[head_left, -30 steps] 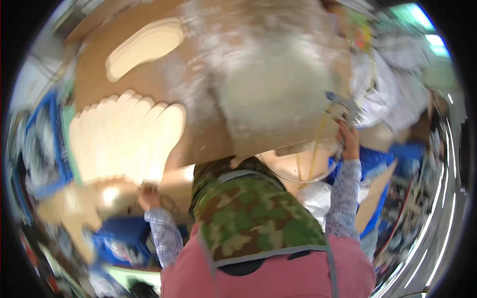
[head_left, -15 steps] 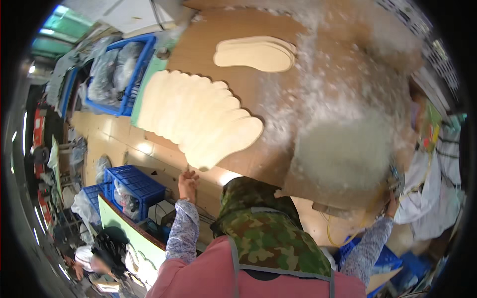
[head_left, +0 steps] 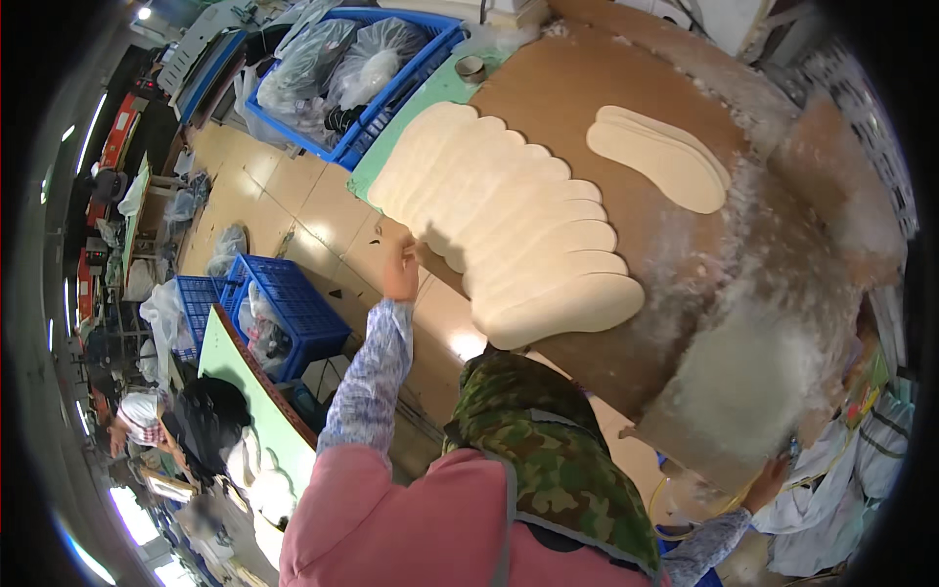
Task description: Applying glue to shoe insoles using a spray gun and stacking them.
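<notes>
A fanned row of cream, sole-shaped insoles (head_left: 518, 215) overlaps across the brown work surface. My left hand (head_left: 399, 266) is at the left edge of that row, its fingers loosely bent and apart, with nothing visible in them. Whether the fingertips touch an insole I cannot tell. Low on the right, my right hand (head_left: 766, 483) is closed around a small tool that looks like a spray gun (head_left: 793, 449), mostly hidden and blurred. A yellow hose (head_left: 729, 507) runs close by. Farther back lies a smaller stack of insoles (head_left: 660, 158).
White fluffy residue covers the board (head_left: 548, 73) toward the right, around a greyish pad (head_left: 748, 377). At the far left stands a blue crate (head_left: 357, 147) of plastic bags, with a tape roll (head_left: 470, 68) beside it. Another blue crate (head_left: 293, 303) is on the floor. White sacks (head_left: 831, 509) hang right.
The view has turned, so the scene sits differently in the picture. My left hand has moved from the near end of the insole row to farther along its left edge.
</notes>
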`<action>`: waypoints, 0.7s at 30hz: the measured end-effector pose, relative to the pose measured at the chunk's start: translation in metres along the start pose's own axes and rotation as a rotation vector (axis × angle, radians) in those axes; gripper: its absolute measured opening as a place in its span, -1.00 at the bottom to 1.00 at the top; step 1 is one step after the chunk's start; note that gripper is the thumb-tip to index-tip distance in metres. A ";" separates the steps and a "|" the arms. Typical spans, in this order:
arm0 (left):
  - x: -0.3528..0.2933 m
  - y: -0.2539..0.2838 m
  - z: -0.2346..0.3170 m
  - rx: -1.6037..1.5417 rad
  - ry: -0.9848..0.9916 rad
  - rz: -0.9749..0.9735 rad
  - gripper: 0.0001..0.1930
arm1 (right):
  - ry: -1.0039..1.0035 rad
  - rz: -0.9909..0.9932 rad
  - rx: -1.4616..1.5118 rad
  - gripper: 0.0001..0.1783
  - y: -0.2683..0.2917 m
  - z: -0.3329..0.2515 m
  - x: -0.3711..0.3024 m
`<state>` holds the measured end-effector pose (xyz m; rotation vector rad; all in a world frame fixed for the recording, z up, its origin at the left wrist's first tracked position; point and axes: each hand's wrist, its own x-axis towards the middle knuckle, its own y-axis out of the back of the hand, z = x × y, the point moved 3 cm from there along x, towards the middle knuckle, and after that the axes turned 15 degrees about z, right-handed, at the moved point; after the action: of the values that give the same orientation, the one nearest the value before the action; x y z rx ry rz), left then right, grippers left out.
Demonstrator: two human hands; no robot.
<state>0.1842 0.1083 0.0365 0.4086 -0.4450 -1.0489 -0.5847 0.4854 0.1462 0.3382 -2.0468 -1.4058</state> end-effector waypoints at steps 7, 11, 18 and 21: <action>0.166 -0.011 -0.055 0.493 -0.305 0.209 -0.43 | -0.484 -1.058 0.939 -0.56 -0.048 -0.388 -0.225; 0.190 -0.023 -0.084 0.663 -0.209 -0.067 -0.37 | -0.754 -0.930 0.892 -0.43 -0.085 -0.444 -0.268; 0.212 0.004 -0.079 -0.416 0.672 -0.250 -0.49 | -0.983 -0.669 0.846 -0.46 -0.114 -0.447 -0.276; 0.187 0.002 -0.057 -0.750 0.943 -0.202 -0.50 | -1.045 -0.585 0.907 -0.49 -0.113 -0.449 -0.281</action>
<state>0.2957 -0.0508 0.0183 0.2285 0.8289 -1.0142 -0.1038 0.2549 0.0525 0.7130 -3.6545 -0.8671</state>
